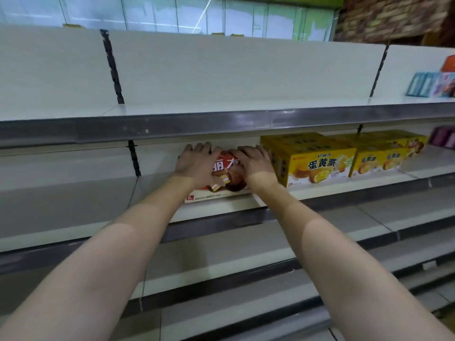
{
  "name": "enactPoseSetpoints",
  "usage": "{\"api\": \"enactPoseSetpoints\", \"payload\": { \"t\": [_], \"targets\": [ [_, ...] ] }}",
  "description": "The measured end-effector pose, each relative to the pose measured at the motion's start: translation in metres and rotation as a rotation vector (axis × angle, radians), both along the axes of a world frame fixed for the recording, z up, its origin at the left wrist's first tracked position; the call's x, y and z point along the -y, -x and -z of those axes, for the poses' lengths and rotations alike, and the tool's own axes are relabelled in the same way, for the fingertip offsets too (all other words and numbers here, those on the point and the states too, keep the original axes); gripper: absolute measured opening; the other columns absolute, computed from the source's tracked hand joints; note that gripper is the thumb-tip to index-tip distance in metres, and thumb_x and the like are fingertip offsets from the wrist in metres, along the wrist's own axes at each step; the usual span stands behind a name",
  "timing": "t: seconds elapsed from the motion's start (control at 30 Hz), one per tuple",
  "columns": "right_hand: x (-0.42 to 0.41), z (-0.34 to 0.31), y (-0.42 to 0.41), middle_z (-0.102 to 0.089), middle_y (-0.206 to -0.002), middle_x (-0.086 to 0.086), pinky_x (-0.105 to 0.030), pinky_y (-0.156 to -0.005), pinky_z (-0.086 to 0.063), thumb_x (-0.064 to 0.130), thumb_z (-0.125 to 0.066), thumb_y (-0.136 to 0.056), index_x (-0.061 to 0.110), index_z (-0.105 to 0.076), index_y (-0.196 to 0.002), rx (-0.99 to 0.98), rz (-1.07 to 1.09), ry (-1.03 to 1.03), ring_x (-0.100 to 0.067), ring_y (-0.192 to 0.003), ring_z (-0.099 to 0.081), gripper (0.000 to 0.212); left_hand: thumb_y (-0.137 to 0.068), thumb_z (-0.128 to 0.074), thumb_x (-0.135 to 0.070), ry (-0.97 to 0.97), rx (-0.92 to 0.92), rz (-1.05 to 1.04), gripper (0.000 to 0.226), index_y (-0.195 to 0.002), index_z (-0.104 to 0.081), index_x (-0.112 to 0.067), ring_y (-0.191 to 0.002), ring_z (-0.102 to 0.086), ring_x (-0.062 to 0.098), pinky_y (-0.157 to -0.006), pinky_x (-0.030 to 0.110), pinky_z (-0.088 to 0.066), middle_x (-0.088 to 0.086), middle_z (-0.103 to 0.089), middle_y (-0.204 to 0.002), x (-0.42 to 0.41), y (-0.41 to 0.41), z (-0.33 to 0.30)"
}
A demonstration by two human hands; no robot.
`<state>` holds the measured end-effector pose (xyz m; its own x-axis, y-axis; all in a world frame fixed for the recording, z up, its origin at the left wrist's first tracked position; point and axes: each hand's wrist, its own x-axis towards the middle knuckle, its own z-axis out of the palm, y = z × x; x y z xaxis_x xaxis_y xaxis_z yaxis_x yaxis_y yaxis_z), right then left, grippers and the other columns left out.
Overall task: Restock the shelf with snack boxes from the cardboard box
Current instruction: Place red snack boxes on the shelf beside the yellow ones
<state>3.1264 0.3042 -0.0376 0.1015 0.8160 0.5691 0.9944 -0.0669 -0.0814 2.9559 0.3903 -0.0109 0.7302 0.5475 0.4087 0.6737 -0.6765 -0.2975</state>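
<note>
A red snack box (225, 179) with a chocolate pie picture stands on the second shelf (216, 210), its front facing me. My left hand (197, 163) lies over its upper left front, fingers reaching over the top edge. My right hand (253, 163) covers its upper right front the same way. Both hands hide much of the box. Just to the right stand yellow snack boxes (312, 158), a large one touching or nearly touching the red box, with smaller ones (379, 156) beyond. The cardboard box is out of view.
The top shelf (197, 108) is bare except for blue and pink packages (433, 82) at far right. Purple packs (443, 137) sit at the right end of the second shelf. Lower shelves (221, 262) step out toward me. Black shelf brackets (112, 67) divide the bays.
</note>
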Motion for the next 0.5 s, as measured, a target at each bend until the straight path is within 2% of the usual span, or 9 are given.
{"api": "enactPoseSetpoints", "payload": {
  "t": [0.13,0.2,0.27,0.33,0.5],
  "targets": [
    [-0.013,0.006,-0.005,-0.057,-0.137,-0.011,-0.044,-0.111,-0.023,0.037,-0.06,-0.094,0.02,-0.056,-0.137,0.015,0.025,-0.089,-0.035,-0.126,-0.048,0.047,-0.069,-0.064,-0.075,-0.083,0.015,0.003,0.095,-0.144,-0.033,-0.025,-0.12,-0.049,0.031,-0.099,0.045,-0.038,0.011,-0.049,-0.136,-0.011,-0.009,0.007],
    [-0.017,0.01,-0.006,-0.055,-0.138,-0.01,-0.045,-0.113,-0.022,0.046,-0.065,-0.088,0.02,-0.054,-0.138,0.035,0.05,-0.104,-0.034,-0.127,-0.046,0.058,-0.069,-0.064,-0.076,-0.102,0.043,0.017,0.094,-0.143,-0.035,-0.025,-0.119,-0.049,0.031,-0.098,0.045,-0.037,0.01,-0.05,-0.135,-0.016,-0.011,0.011],
    [-0.019,0.01,-0.008,-0.048,-0.143,-0.006,-0.043,-0.115,-0.016,0.058,-0.072,-0.076,0.022,-0.045,-0.144,0.086,0.074,-0.024,-0.031,-0.132,-0.04,0.081,-0.069,-0.064,-0.076,-0.101,0.064,0.022,0.093,-0.142,-0.037,-0.025,-0.118,-0.05,0.03,-0.097,0.045,-0.037,0.008,-0.052,-0.133,-0.02,-0.011,0.013],
    [-0.023,0.007,-0.011,-0.042,-0.147,-0.005,-0.042,-0.117,-0.012,0.061,-0.077,-0.066,0.023,-0.036,-0.148,0.133,0.094,0.047,-0.028,-0.136,-0.034,0.099,-0.07,-0.065,-0.074,-0.108,0.1,-0.009,0.091,-0.142,-0.037,-0.025,-0.119,-0.05,0.029,-0.098,0.045,-0.035,0.006,-0.052,-0.134,-0.024,-0.015,0.016],
    [-0.041,0.017,-0.019,-0.046,-0.143,-0.01,-0.048,-0.118,-0.016,0.06,-0.079,-0.063,0.017,-0.039,-0.145,0.179,0.109,-0.05,-0.032,-0.135,-0.038,0.101,-0.074,-0.07,-0.061,-0.154,0.258,-0.032,0.087,-0.145,-0.039,-0.021,-0.12,-0.047,0.03,-0.1,0.048,-0.031,0.006,-0.05,-0.138,-0.029,-0.025,0.042]
  ]
}}
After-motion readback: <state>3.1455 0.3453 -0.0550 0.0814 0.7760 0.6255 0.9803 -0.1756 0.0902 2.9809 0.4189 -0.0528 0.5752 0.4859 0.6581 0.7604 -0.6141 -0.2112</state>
